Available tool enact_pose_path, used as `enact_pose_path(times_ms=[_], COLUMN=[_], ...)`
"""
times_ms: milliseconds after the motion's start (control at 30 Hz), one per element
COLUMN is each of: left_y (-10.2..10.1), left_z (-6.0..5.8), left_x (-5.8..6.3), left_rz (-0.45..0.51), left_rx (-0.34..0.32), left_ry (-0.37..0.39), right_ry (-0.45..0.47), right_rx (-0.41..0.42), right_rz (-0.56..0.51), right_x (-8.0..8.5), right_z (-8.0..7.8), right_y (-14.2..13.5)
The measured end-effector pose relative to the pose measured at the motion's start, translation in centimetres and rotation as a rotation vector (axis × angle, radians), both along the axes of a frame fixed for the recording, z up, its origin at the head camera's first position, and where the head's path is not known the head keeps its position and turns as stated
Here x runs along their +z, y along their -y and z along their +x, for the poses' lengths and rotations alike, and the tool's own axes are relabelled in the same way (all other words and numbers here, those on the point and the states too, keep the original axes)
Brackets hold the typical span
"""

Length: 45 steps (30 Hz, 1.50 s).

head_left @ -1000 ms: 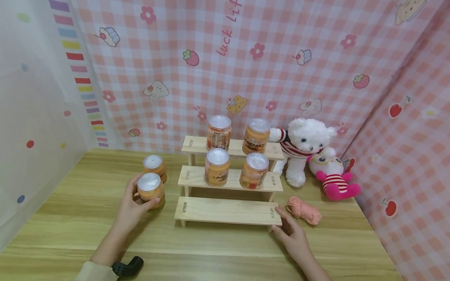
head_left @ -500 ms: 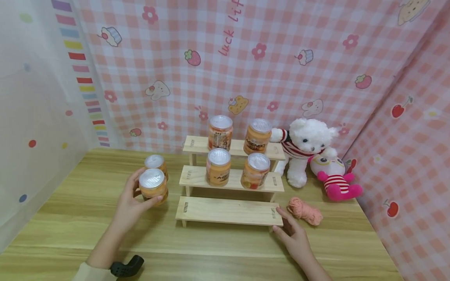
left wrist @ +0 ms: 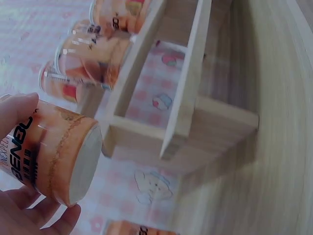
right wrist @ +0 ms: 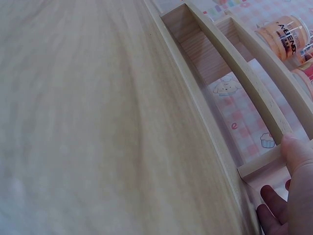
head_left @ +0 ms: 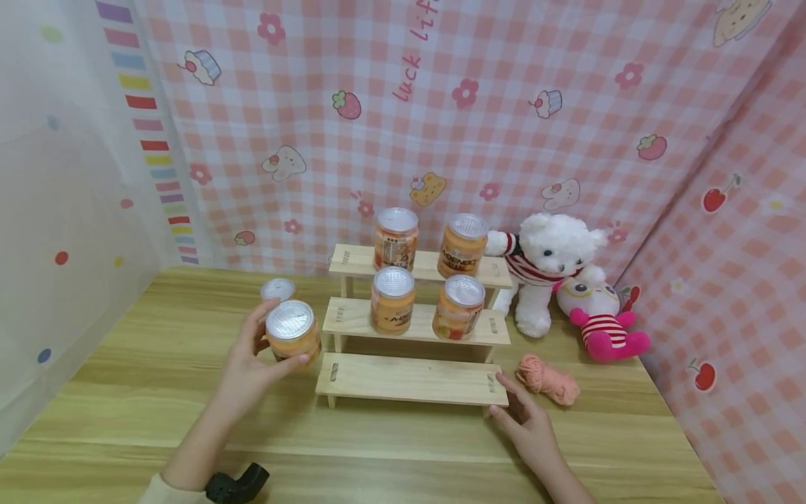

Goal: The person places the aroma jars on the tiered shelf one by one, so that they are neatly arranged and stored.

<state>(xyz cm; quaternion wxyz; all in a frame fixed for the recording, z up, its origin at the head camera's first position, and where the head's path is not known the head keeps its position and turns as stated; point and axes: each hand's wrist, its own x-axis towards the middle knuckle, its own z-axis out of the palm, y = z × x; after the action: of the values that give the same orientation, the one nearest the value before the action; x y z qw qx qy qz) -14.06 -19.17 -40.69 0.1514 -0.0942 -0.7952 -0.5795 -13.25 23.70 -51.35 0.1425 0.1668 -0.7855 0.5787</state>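
My left hand (head_left: 247, 364) grips an orange-labelled can (head_left: 292, 323) with a silvery lid, thumb on one side and fingers on the other. In the left wrist view this can (left wrist: 58, 152) is raised off the table, its pale base showing. A similar can (head_left: 278, 288) stands just behind, partly hidden by the hand and the held can. My right hand (head_left: 532, 428) holds the right end of the lowest board of a three-step wooden display stand (head_left: 409, 379), thumb at its front edge in the right wrist view. Two cans stand on each upper step.
A white plush bear (head_left: 554, 245) and a pink doll (head_left: 598, 318) sit behind the stand to the right. Peach yarn (head_left: 548, 379) lies close to my right hand. A pink checked curtain (head_left: 302, 105) hangs behind the wooden table (head_left: 352, 455).
My left hand has lifted the can from the table and carried it right, towards the stand. It now covers more of the can behind. The right hand stays on the stand.
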Motion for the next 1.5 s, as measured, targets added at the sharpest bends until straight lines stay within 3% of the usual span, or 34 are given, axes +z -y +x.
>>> enact_pose_path(times_ms=[400,767,1200,1500], left_y=[-2.8,-6.2,-10.5,-13.0], left_z=[0.5,0.6,0.3,-0.2], left_x=[-0.2,0.0,-0.1,-0.5], left_rz=[0.018,0.048,0.087,0.072], left_rx=[-0.098,-0.184,-0.312,-0.328], left_ry=[-0.002,0.065,0.039,0.076], right_ry=[0.054,0.041,0.038,0.034], right_rx=[-0.03,-0.019,-0.023,-0.02], right_rz=[0.028,0.019,0.014,0.013], right_x=[-0.1,-0.1,-0.2,-0.3], right_z=[-0.1,-0.2,-0.2,-0.2], right_y=[-0.2,-0.2,-0.2,-0.3])
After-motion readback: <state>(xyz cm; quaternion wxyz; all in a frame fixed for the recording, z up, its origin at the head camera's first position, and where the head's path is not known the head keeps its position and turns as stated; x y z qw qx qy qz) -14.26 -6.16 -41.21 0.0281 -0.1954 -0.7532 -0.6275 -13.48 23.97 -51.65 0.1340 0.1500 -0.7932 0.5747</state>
